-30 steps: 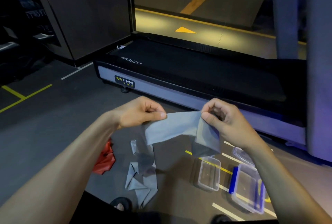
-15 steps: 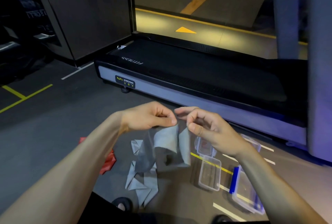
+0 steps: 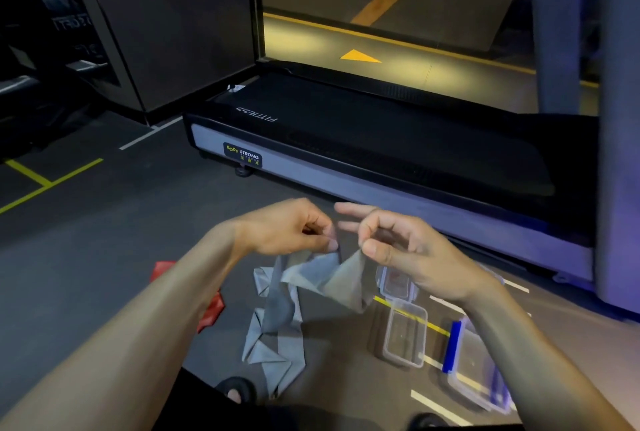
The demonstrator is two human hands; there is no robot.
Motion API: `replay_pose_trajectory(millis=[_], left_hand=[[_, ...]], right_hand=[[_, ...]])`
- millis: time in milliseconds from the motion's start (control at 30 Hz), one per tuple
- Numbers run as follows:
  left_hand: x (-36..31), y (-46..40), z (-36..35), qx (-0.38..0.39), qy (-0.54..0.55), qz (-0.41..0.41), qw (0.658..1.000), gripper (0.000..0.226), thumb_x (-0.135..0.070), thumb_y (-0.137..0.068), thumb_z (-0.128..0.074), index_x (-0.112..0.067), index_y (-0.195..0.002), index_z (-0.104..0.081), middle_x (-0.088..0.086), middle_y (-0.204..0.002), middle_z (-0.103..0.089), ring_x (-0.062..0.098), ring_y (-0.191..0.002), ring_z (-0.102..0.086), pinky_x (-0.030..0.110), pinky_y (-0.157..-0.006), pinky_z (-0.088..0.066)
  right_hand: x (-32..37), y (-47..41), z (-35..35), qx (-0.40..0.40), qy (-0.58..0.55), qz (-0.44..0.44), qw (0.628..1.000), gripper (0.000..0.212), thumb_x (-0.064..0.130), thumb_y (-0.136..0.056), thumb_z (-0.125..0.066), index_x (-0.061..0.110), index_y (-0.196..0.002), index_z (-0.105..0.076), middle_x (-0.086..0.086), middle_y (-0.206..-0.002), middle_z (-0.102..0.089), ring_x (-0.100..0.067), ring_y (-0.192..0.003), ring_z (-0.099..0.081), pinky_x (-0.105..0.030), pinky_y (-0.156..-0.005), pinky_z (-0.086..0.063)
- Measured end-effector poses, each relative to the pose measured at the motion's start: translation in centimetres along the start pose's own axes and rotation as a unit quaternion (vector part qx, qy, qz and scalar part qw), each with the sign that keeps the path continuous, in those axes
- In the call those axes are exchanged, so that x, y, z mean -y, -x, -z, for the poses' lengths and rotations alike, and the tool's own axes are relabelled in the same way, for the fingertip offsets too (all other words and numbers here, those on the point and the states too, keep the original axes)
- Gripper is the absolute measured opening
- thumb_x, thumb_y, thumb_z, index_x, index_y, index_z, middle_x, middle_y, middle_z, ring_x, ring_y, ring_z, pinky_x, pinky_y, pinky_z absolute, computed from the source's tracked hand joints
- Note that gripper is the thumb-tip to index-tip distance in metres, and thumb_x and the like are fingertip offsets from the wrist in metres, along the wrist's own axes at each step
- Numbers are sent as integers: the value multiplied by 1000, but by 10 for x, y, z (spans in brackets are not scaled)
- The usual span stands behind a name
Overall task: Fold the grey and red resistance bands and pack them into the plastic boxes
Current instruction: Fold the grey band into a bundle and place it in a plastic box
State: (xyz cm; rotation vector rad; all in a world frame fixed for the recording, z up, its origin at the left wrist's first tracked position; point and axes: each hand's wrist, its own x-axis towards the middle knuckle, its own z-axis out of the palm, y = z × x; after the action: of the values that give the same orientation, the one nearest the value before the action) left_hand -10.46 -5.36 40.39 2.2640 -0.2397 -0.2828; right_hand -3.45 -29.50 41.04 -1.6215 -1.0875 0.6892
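The treadmill (image 3: 381,153) fills the back of the view: a black matte deck w/ a smooth grey side rail, long and flat. In front of it is the floor (image 3: 104,257), dark grey and marked w/ yellow and white lines.

The grey band (image 3: 322,278) is the task's thing in hand. Its upper part is held in the air betw. both hands, sagging into soft peaks, while the rest trails down to the floor in flat creased triangles near the person's foot. It looks thin, matte and limp. The red band (image 3: 211,309) lies on the floor under the left forearm, mostly hidden, crumpled, not yet folded.

The left hand (image 3: 291,230) pinches one top edge of the grey band betw. thumb and curled fingers. The right hand (image 3: 398,243) pinches the other edge w/ thumb and index; its remaining fingers spread out straight.

Three clear plastic boxes sit on the floor to the right: a small open box (image 3: 405,333), a box with blue clips (image 3: 474,361) beside it, and a third box (image 3: 394,283) partly behind the right hand; whether it has a lid can't be told.

Risks, as a judgement: the band is slick and springy, so a light pinch could slip and the fold could open. The trailing end may drag or twist, giving an uneven stack too bulky for the small box.
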Motion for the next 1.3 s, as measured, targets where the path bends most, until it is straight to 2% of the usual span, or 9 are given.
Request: replay_pose_trajectory(millis=[100,167,300,400,500,633,867,1067,1300], left_hand=[[-8,2,-3,12,26,-15,999,22,-21,-99,-67,-25,-77,-67,-15,-61,-53,1,-55,-43,17,-56,-36],[-10,2,-4,14,37,-41,998,21,-14,-99,-66,-15,-78,-67,-16,-63,-55,-2,-59,-45,16,-62,-37],[-5,4,-4,-16,47,-55,997,22,-21,-98,-68,-6,-82,-69,11,-71,-58,10,-70,-48,31,-69,-41],[-6,5,-4,-53,55,-57,995,13,-22,-93,-74,-9,-91,-77,-4,-76,-71,2,-71,-58,22,-71,-46],[-6,5,-4,-53,82,-40,994,15,-23,-89,-79,-10,-96,-78,-1,-77,-72,5,-71,-57,23,-73,-45],[4,7,-4,38,95,37,994,39,-40,-90,-76,-4,-102,-72,34,-94,-68,20,-79,-54,39,-77,-47],[6,10,-2,35,104,73,991,23,-22,-91,-75,-1,-100,-75,25,-94,-73,14,-81,-65,38,-83,-60],[2,8,-2,-4,131,39,991,13,-26,-84,-80,-13,-85,-78,11,-76,-74,9,-69,-59,21,-63,-47],[4,10,-2,-37,128,-8,991,31,-46,-88,-75,-15,-90,-77,32,-89,-67,22,-75,-52,39,-74,-41]], right_hand=[[-6,-5,-7,-24,36,1,999,8,9,-100,-62,1,-100,-63,2,-151,-50,-6,-139,-49,-31,-111,-44],[-13,-10,-15,-38,54,11,998,10,13,-100,-62,3,-99,-62,-2,-139,-60,-7,-128,-56,-32,-102,-47],[-15,-14,-19,-46,77,18,996,11,18,-102,-60,7,-101,-60,-14,-106,-64,-37,-96,-59,-50,-86,-49],[-11,-12,-13,-40,109,18,993,7,17,-101,-61,10,-99,-60,-14,-92,-61,-33,-82,-57,-55,-79,-48],[-6,-10,-9,-43,188,34,981,4,14,-97,-65,17,-95,-62,4,-88,-64,-20,-83,-60,-46,-79,-51],[3,-8,-2,-85,259,81,959,11,11,-94,-69,19,-91,-62,9,-87,-62,-17,-84,-59,-31,-77,-48],[5,-2,8,-123,278,92,948,13,8,-93,-71,18,-91,-64,10,-88,-64,-14,-85,-61,-17,-75,-43],[5,-1,13,-145,266,97,948,11,10,-95,-70,18,-91,-64,10,-87,-64,-16,-83,-62,-21,-73,-45],[3,1,18,-149,253,88,952,11,10,-95,-70,19,-91,-64,10,-86,-65,-18,-81,-62,-32,-70,-49]])
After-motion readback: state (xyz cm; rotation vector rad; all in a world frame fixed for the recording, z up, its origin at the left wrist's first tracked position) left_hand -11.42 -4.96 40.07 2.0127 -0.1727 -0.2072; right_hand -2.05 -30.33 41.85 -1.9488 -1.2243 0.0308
